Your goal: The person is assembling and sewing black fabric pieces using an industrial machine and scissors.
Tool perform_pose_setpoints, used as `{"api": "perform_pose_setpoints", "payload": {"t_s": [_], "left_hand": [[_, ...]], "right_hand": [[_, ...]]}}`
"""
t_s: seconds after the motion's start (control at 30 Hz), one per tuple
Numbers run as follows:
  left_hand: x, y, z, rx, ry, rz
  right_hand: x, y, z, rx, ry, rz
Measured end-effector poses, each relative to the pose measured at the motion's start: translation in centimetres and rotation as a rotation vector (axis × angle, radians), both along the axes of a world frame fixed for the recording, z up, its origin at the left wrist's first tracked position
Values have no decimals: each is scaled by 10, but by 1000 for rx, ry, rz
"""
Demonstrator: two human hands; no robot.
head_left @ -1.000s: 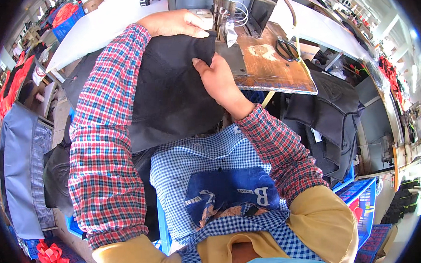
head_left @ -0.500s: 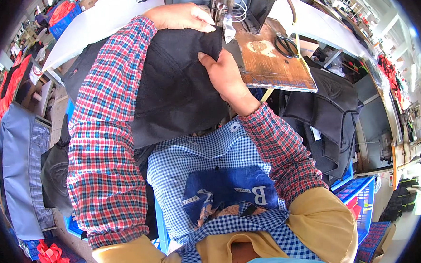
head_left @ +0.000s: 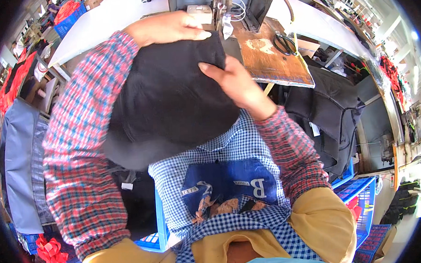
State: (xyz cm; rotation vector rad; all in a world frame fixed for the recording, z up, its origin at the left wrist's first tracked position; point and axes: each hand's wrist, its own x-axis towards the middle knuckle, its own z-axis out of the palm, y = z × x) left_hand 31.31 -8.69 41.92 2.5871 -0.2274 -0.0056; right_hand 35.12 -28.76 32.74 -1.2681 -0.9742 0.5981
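Note:
A large piece of black fabric (head_left: 175, 95) hangs between my two hands, above my lap and in front of the sewing machine (head_left: 221, 12). My left hand (head_left: 171, 28) is closed on its upper edge, thumb and fingers pinching near the corner. Lower down on the right edge, my right hand (head_left: 236, 82) grips the fabric with its thumb on top; its other fingers are behind the cloth. The fabric's upper right corner is beside the machine's needle area. Its lower left part is smeared by motion.
Black scissors (head_left: 285, 44) lie on the worn wooden board (head_left: 268, 57) right of the machine. A pile of black sewn pieces (head_left: 328, 111) hangs at the right, over blue crates (head_left: 364, 209). Grey-blue fabric (head_left: 22, 165) drapes at the left, above red strips (head_left: 55, 258).
Both hands have drawn the black fabric slightly back from the machine. My left arm has swung outward to the left, and the cloth's lower edge has swung toward my lap.

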Motion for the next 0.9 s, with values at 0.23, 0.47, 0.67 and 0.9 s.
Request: {"api": "perform_pose_setpoints", "payload": {"t_s": [0.23, 0.47, 0.67, 0.9], "left_hand": [[-123, -43, -15, -5, 616, -54], [-142, -104, -29, -83, 250, -167], [-155, -181, -20, 145, -79, -88], [-181, -165, -7, 107, 878, -281]], "right_hand": [[34, -136, 102, -290, -977, 241], [52, -239, 164, -846, -787, -228], [-15, -211, 134, -429, -1327, -92], [-60, -162, 60, -358, -958, 575]]}}
